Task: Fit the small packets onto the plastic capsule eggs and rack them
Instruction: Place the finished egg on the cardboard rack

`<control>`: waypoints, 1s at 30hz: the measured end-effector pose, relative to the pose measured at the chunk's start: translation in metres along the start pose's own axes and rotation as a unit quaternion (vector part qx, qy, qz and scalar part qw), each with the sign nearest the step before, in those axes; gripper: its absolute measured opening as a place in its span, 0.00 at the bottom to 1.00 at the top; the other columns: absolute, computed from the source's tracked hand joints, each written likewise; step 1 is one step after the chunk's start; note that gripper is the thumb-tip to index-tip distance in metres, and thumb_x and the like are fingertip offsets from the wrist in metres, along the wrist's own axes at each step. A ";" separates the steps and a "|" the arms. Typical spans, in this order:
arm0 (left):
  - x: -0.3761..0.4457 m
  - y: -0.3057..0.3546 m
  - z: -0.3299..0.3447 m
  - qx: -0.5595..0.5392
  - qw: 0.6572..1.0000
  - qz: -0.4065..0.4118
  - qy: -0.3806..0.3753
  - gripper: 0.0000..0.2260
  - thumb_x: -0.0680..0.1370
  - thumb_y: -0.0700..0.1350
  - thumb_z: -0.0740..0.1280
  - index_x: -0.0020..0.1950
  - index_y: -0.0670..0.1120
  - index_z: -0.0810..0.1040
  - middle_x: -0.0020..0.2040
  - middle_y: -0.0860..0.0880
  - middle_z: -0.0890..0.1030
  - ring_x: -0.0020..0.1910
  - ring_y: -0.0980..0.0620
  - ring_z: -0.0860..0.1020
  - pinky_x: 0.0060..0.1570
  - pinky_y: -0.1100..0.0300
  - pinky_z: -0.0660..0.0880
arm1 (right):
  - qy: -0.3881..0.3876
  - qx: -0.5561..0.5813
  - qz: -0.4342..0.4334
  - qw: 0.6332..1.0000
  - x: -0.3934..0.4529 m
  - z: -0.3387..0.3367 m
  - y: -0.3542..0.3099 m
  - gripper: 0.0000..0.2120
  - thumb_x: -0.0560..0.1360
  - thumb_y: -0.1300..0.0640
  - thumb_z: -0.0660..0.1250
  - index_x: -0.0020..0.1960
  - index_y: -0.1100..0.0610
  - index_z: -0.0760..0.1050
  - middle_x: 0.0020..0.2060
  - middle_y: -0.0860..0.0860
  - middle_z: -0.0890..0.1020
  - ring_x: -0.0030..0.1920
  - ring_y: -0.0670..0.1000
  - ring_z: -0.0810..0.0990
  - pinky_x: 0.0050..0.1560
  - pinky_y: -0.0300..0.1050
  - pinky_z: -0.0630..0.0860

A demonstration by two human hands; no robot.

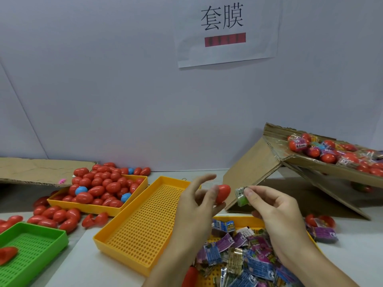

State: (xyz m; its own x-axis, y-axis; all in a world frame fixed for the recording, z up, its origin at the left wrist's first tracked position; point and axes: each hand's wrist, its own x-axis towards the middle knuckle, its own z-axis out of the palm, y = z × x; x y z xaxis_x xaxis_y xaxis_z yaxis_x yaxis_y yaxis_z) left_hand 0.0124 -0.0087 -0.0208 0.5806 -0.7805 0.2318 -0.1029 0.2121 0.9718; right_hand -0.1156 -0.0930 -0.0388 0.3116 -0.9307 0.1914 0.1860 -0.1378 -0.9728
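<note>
Left hand (199, 195) pinches a red egg (223, 193) at its fingertips, other fingers spread, above the empty yellow tray (145, 220). Right hand (271, 206) nips a small green packet (241, 196) just right of it. Best to line the packet's opening squarely with the egg's tip, then slide on.

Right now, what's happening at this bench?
A person is sleeving capsule eggs. The left hand holds a red egg by its fingertips; the right hand pinches a small green packet just beside the egg, not yet on it. More packets lie piled below the hands. The yellow tray in the middle holds nothing, while finished eggs sit on the cardboard ramp to the right.
</note>
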 end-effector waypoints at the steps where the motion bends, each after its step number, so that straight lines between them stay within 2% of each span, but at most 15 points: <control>1: 0.001 0.002 0.000 -0.063 0.997 -0.035 0.012 0.07 0.79 0.43 0.68 0.50 0.52 0.85 0.46 0.46 0.84 0.47 0.50 0.85 0.43 0.62 0.81 | 0.008 0.003 0.004 1.000 0.001 0.000 0.001 0.03 0.74 0.57 0.72 0.44 0.52 0.85 0.38 0.47 0.86 0.40 0.41 0.83 0.44 0.41 0.75; 3: 0.002 0.005 -0.001 -0.151 0.985 -0.079 0.039 0.04 0.75 0.42 0.71 0.43 0.48 0.86 0.50 0.41 0.82 0.46 0.47 0.85 0.42 0.61 0.81 | 0.013 0.003 0.012 1.000 0.002 -0.001 0.001 0.02 0.74 0.56 0.72 0.44 0.51 0.84 0.39 0.46 0.86 0.41 0.40 0.83 0.45 0.42 0.75; 4: 0.002 0.006 -0.001 -0.183 0.978 -0.093 0.045 0.03 0.72 0.43 0.72 0.42 0.46 0.86 0.51 0.39 0.82 0.46 0.46 0.85 0.42 0.60 0.82 | 0.013 0.002 0.015 1.000 0.002 -0.001 0.001 0.02 0.74 0.56 0.72 0.44 0.51 0.84 0.39 0.45 0.86 0.41 0.40 0.83 0.46 0.42 0.75; 6: 0.002 0.006 -0.001 -0.225 0.968 -0.100 0.045 0.10 0.67 0.44 0.74 0.45 0.42 0.84 0.53 0.37 0.81 0.46 0.45 0.85 0.43 0.58 0.82 | 0.013 -0.002 0.016 1.000 0.002 -0.001 0.002 0.02 0.74 0.56 0.72 0.45 0.51 0.84 0.39 0.44 0.86 0.41 0.40 0.83 0.45 0.42 0.75; 9: 0.004 0.005 -0.003 -0.247 0.964 -0.086 0.041 0.09 0.64 0.43 0.76 0.42 0.42 0.83 0.47 0.38 0.84 0.48 0.42 0.85 0.43 0.57 0.83 | 0.016 -0.006 0.018 1.000 0.003 -0.001 0.003 0.02 0.74 0.55 0.72 0.45 0.51 0.84 0.39 0.44 0.86 0.41 0.40 0.83 0.44 0.41 0.75; 12: 0.004 0.004 -0.003 -0.207 0.977 -0.044 0.037 0.12 0.65 0.45 0.77 0.46 0.44 0.83 0.41 0.44 0.86 0.48 0.44 0.85 0.45 0.57 0.83 | 0.014 -0.006 0.026 1.000 0.004 -0.002 0.004 0.03 0.74 0.55 0.72 0.46 0.51 0.84 0.39 0.45 0.86 0.41 0.41 0.83 0.44 0.41 0.75; 15: 0.003 0.005 -0.002 -0.154 0.987 0.002 0.040 0.09 0.70 0.44 0.75 0.49 0.53 0.84 0.43 0.48 0.85 0.47 0.47 0.85 0.44 0.60 0.82 | 0.009 -0.007 0.029 0.999 0.004 -0.002 0.005 0.03 0.74 0.55 0.72 0.47 0.51 0.84 0.39 0.44 0.86 0.41 0.40 0.83 0.43 0.39 0.75; 18: 0.001 0.005 -0.002 -0.104 0.993 0.030 0.040 0.07 0.74 0.40 0.73 0.48 0.52 0.86 0.45 0.50 0.85 0.47 0.51 0.85 0.45 0.63 0.81 | 0.008 -0.010 0.029 1.000 0.005 -0.003 0.006 0.03 0.74 0.55 0.72 0.47 0.51 0.83 0.39 0.44 0.86 0.40 0.39 0.83 0.41 0.37 0.75; 21: -0.001 0.005 -0.002 -0.032 0.998 0.044 0.033 0.12 0.74 0.38 0.74 0.51 0.54 0.82 0.47 0.53 0.83 0.45 0.56 0.84 0.45 0.65 0.80 | 0.005 -0.011 0.028 1.000 0.005 -0.002 0.006 0.03 0.74 0.55 0.72 0.47 0.51 0.84 0.39 0.44 0.86 0.41 0.39 0.83 0.41 0.38 0.75; 26: -0.002 0.006 -0.003 0.003 0.998 0.063 0.032 0.16 0.71 0.33 0.75 0.49 0.53 0.80 0.47 0.48 0.80 0.43 0.50 0.84 0.46 0.54 0.83 | -0.001 -0.012 0.031 0.999 0.005 -0.003 0.006 0.03 0.74 0.55 0.72 0.47 0.51 0.83 0.40 0.45 0.86 0.41 0.40 0.84 0.40 0.37 0.75; 30: -0.002 0.006 -0.003 0.043 0.995 0.073 0.043 0.17 0.70 0.36 0.78 0.49 0.56 0.79 0.44 0.54 0.80 0.43 0.52 0.84 0.46 0.51 0.83 | -0.002 -0.010 0.026 1.000 0.005 -0.002 0.007 0.03 0.74 0.55 0.72 0.46 0.51 0.84 0.39 0.45 0.86 0.41 0.41 0.84 0.41 0.38 0.75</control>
State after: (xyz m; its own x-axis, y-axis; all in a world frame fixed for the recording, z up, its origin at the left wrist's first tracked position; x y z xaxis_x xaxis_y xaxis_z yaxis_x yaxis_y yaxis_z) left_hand 0.0127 -0.0043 -0.0155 0.6202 -0.6915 0.3704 -0.2578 0.2663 0.9288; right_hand -0.1152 -0.0991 -0.0446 0.3246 -0.9354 0.1401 0.1502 -0.0952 -0.9841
